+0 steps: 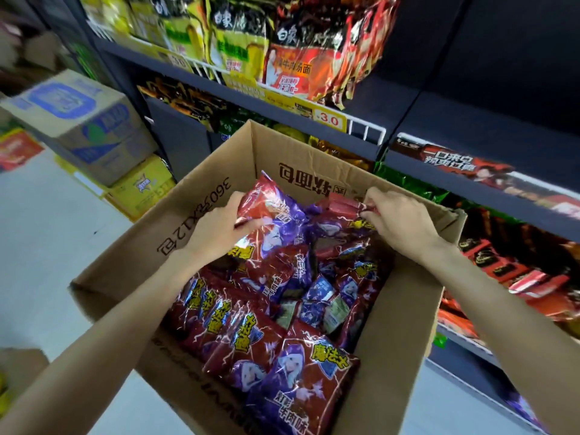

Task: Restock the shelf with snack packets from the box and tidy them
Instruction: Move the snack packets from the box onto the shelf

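Here, one box [201,215], two hands gripping two packets [270,215]

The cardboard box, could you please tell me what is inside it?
The cardboard box holds many red-and-purple snack packets. The left hand and right hand each grip one. Lower layers and the bottom are covered.

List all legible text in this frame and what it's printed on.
"360克X12包" upside down, on the cardboard box's left inner wall.
"软面包" upside down, on the box's far inner wall.
"魔法士" and "牛肉味" on the near red-purple snack packet.
"3.0" on the yellow shelf price tag.
"白家" on the red noodle bag above.
Shelf-strip banner, blue-printed carton: too blurred.
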